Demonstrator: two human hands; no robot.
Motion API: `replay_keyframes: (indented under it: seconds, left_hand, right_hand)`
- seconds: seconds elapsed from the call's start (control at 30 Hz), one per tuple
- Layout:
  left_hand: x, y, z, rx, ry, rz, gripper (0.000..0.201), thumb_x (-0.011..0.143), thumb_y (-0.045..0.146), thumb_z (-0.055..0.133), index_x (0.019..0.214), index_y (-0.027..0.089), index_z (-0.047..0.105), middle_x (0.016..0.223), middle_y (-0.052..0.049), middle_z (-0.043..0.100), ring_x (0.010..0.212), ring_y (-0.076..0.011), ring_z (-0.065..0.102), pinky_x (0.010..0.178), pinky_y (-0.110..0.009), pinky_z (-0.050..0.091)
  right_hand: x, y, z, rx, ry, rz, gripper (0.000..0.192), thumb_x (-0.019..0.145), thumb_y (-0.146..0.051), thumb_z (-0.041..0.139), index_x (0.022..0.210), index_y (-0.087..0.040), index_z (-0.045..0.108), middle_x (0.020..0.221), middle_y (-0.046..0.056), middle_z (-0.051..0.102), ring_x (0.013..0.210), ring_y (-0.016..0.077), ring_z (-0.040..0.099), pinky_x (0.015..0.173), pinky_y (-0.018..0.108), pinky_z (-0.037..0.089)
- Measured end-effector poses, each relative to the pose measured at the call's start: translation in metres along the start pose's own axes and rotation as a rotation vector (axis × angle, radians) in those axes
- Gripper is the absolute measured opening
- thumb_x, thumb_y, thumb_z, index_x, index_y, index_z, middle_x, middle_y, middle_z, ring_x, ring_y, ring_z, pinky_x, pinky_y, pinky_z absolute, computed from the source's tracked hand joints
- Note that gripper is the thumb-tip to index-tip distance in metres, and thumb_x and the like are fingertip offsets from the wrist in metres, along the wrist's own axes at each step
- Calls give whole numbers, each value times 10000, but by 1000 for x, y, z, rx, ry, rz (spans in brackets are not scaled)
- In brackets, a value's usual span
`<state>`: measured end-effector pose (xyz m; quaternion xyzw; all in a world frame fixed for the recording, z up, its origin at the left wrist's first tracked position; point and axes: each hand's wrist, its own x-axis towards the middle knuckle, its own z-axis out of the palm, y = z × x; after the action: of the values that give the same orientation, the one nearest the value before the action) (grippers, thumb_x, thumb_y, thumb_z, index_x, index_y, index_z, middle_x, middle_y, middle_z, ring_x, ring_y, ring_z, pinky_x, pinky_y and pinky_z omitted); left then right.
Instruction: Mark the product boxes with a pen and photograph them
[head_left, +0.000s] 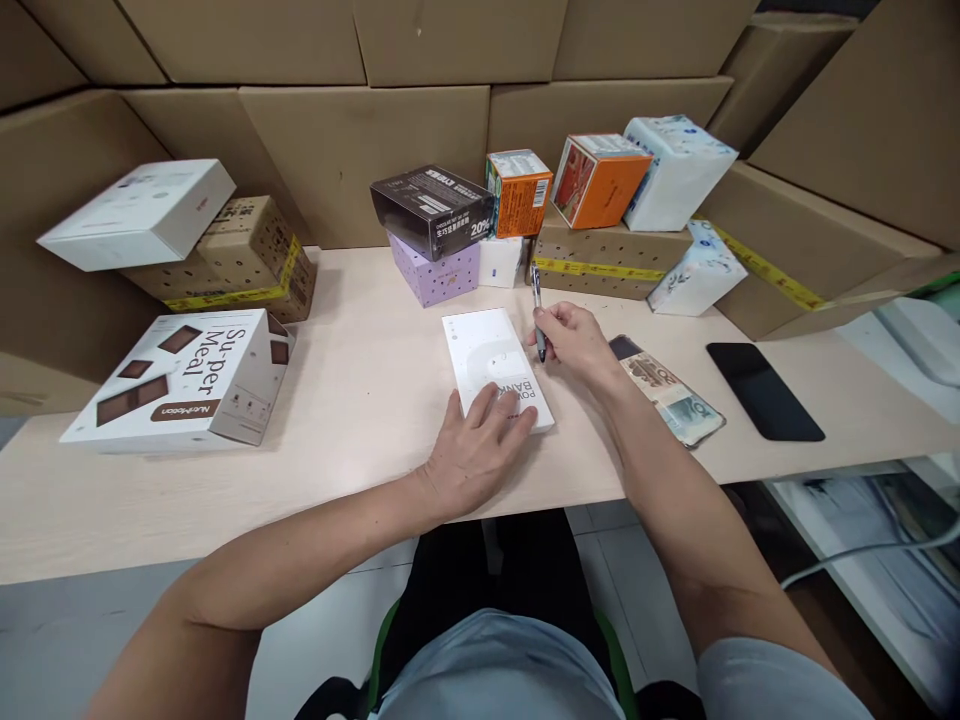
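Note:
A flat white power bank box (486, 352) lies on the pale wooden table (360, 400) in front of me. My left hand (477, 450) rests flat on its near end, fingers spread over the printed lettering. My right hand (574, 340) is at the box's right edge and grips a pen (537, 305), held nearly upright with its tip down beside the box.
A black phone (763, 390) and a printed packet (669, 393) lie to the right. A Su-per Meal box (187, 385) sits at left, with a white box (142, 212) on a cardboard carton behind it. Several small boxes (517, 190) line the back, against large cartons.

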<state>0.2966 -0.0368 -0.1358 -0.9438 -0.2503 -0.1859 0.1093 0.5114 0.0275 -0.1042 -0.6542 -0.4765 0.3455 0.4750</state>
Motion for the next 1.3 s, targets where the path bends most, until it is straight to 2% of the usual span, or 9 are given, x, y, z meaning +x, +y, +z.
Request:
replay_keyframes:
  seconds: [0.13, 0.33, 0.5, 0.63, 0.77, 0.93, 1.0, 1.1, 1.3]
  left_hand:
    - [1, -1, -1, -46, -43, -60, 418, 982, 319, 514, 1383, 203, 498, 1433, -182, 517, 1324, -415, 454, 946, -558, 492]
    - [22, -23, -29, -14, -237, -386, 850, 851, 804, 440, 1386, 147, 504, 1384, -253, 505, 1155, -403, 523, 786, -474, 551]
    - [28, -54, -46, 55, -384, -605, 802, 949, 741, 211, 879, 133, 729, 904, -198, 644, 995, -386, 562, 745, -484, 520]
    - [24, -58, -40, -134, -438, -570, 712, 983, 656, 227, 899, 164, 734, 934, -168, 629, 999, -358, 559, 837, -511, 502]
    - [22, -59, -27, -447, -327, -626, 605, 963, 626, 348, 1190, 149, 643, 1077, -160, 637, 1071, -332, 558, 928, -499, 495]
    - [19, -80, -27, -795, 20, -634, 721, 916, 488, 496, 1541, 216, 259, 1313, -111, 621, 1122, -263, 619, 923, -405, 528]
    - [18, -88, -35, -678, 110, -619, 791, 870, 404, 548, 1563, 241, 201, 1356, -97, 602, 1141, -265, 616, 941, -404, 516]
    - [19, -93, -47, -359, 80, -502, 658, 806, 262, 553, 1453, 256, 429, 1353, -68, 615, 1174, -290, 571, 1005, -450, 459]
    - [21, -85, -42, -162, -62, -336, 538, 785, 152, 534, 1316, 226, 582, 1321, -68, 636, 1161, -295, 516, 991, -459, 418]
  right_hand:
    - [2, 5, 1, -97, 5, 40, 121, 849, -282, 565, 778, -231, 481, 655, -7, 682, 418, 103, 470, 419, 230, 362]
    - [-1, 3, 0, -187, 4, 75, 144, 732, -194, 552, 763, -253, 425, 567, -42, 613, 521, 138, 518, 481, 232, 360]
    - [-1, 3, 2, -220, -61, 166, 158, 777, -248, 565, 740, -256, 412, 556, -32, 585, 500, 149, 501, 465, 249, 340]
    - [-3, 5, 5, -243, -110, 95, 285, 865, -456, 552, 712, -221, 503, 664, 13, 628, 555, 136, 506, 490, 248, 334]
    - [-11, 2, 10, -164, -155, 51, 339, 820, -479, 657, 687, -200, 518, 597, -20, 549, 504, 94, 425, 469, 224, 300]
    - [-15, -11, 21, 311, -221, 214, 345, 857, -519, 657, 787, -207, 528, 666, -7, 603, 382, 38, 204, 355, 212, 168]
    - [-12, -16, 19, 436, -91, 227, 346, 868, -524, 653, 807, -210, 520, 756, 24, 658, 383, 31, 195, 342, 202, 177]
    - [-4, -17, 7, 494, 51, 223, 428, 864, -632, 609, 799, -228, 484, 703, 0, 624, 379, 41, 199, 330, 199, 184]
    - [3, -2, -11, 380, -158, 242, 546, 811, -741, 610, 684, -238, 441, 478, -79, 340, 364, 59, 227, 323, 197, 175]
